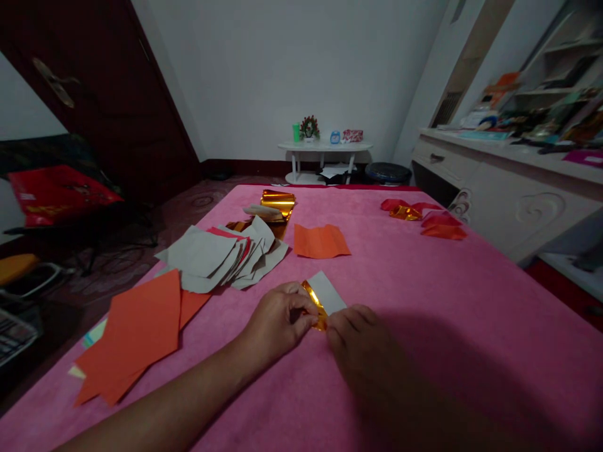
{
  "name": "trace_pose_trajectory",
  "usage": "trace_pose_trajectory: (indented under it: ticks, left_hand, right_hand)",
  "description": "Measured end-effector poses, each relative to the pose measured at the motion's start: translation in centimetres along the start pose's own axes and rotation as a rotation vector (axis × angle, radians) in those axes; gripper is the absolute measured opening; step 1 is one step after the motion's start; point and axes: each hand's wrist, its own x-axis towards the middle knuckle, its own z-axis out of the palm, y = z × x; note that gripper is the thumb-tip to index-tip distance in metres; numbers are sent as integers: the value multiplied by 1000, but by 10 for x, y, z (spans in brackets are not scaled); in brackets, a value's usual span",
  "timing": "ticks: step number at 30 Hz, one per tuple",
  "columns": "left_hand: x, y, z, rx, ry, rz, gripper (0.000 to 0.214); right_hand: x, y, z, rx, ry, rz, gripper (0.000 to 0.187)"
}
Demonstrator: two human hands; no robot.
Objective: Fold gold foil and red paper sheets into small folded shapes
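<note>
Near the front middle of the pink cloth, a small piece of grey paper [332, 292] has shiny gold foil [314, 296] along its near left edge. My left hand [286, 314] pinches the foil's edge between thumb and fingers. On the other side, my right hand [358, 336] is closed, its fingertips at the lower end of the foil and the paper's corner; the thumb is partly hidden. Just beyond both hands lies a creased orange sheet [321, 242]. Left of it is a loose pile of grey paper pieces [202, 254] with a little red among them.
Large orange sheets [141, 320] lie at the table's left edge. A gold foil roll [277, 202] stands behind the grey pile. Folded red, gold and orange pieces [426, 216] rest at the far right. The pink-covered table [447, 295] borders a white cabinet [518, 201].
</note>
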Motion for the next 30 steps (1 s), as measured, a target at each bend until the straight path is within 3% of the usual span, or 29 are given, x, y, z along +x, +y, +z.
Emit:
trace_pose_trajectory:
  ticks: [5, 11, 16, 19, 23, 27, 30]
  left_hand:
    - [-4, 0, -1, -10, 9, 32, 15]
    - [-5, 3, -6, -37, -7, 95, 23]
    - [-7, 3, -8, -69, 105, 186, 33]
    - [-6, -1, -12, -28, 198, 216, 37]
    - [-5, -5, -17, -24, 230, 284, 39]
    - [-6, -1, -19, 35, 175, 371, 37]
    - [-7, 7, -18, 122, 32, 455, 31]
  right_hand:
    - [5, -7, 8, -100, -39, 79, 13]
    - [9, -8, 3, -123, -34, 83, 18]
    - [5, 8, 0, 99, -64, 53, 19]
    - [3, 28, 2, 266, 29, 75, 20]
    - [6, 55, 8, 316, 211, 38, 22]
    - [12, 74, 15, 418, 214, -19, 26]
    - [15, 80, 20, 495, 200, -53, 29]
